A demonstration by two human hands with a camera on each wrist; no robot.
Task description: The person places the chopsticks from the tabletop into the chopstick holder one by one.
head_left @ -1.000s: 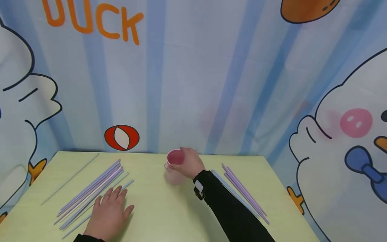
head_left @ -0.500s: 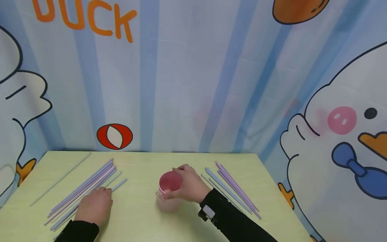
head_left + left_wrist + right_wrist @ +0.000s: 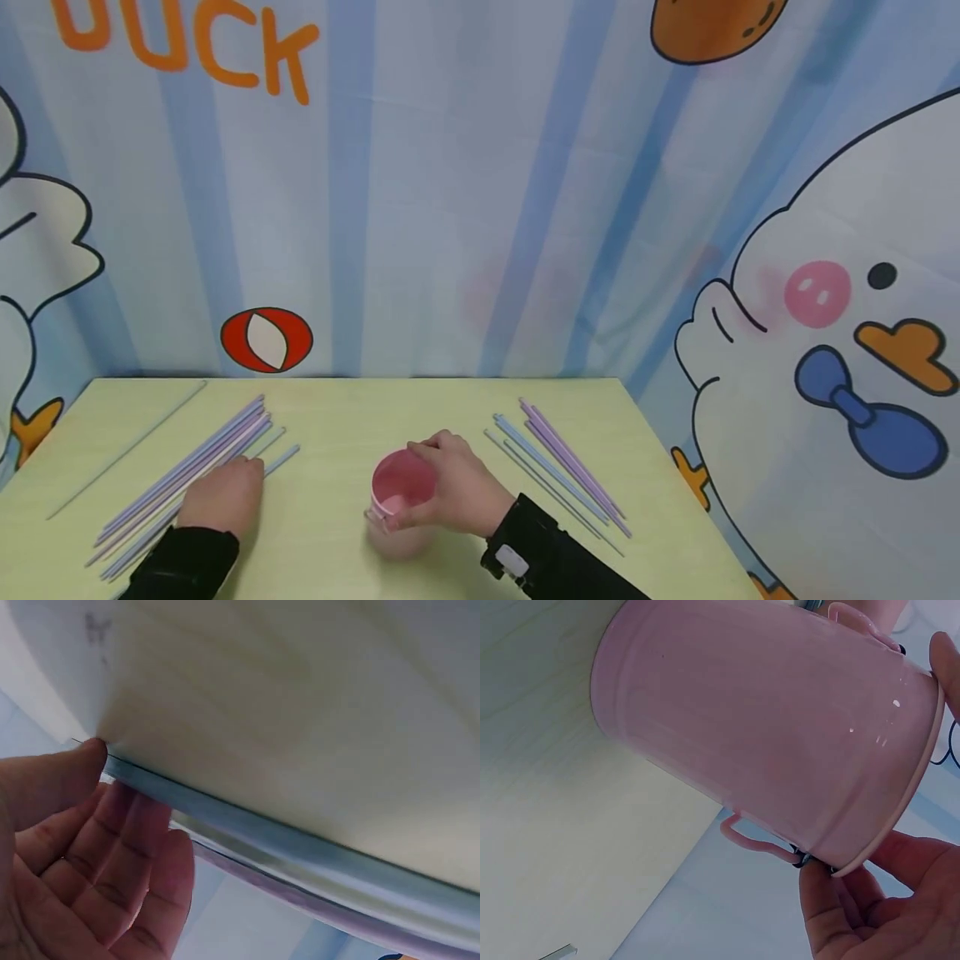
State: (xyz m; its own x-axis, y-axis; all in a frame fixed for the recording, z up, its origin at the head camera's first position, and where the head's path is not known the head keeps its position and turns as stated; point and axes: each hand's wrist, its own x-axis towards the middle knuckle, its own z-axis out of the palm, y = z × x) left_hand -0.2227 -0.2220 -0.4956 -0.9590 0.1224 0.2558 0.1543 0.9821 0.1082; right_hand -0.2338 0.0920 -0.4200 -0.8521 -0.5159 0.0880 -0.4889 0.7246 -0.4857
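Note:
A pink bucket with small side handles stands upright near the middle of the table. My right hand grips its rim from the right, and the right wrist view shows fingers and thumb at the rim of the bucket. Over on the left, my left hand is at the near side of a bundle of long thin purple and blue sticks. In the left wrist view its thumb and fingers pinch a light blue stick; other sticks lie just beyond.
On the right lie several more sticks: purple, blue and thin pale ones. One pale stick lies alone at the far left of the pale yellow table. A cartoon duck curtain hangs behind the table.
My right hand has brought the bucket from near the back edge toward me. My left hand, spread over the sticks a second ago, has curled its fingers and pinches a blue one.

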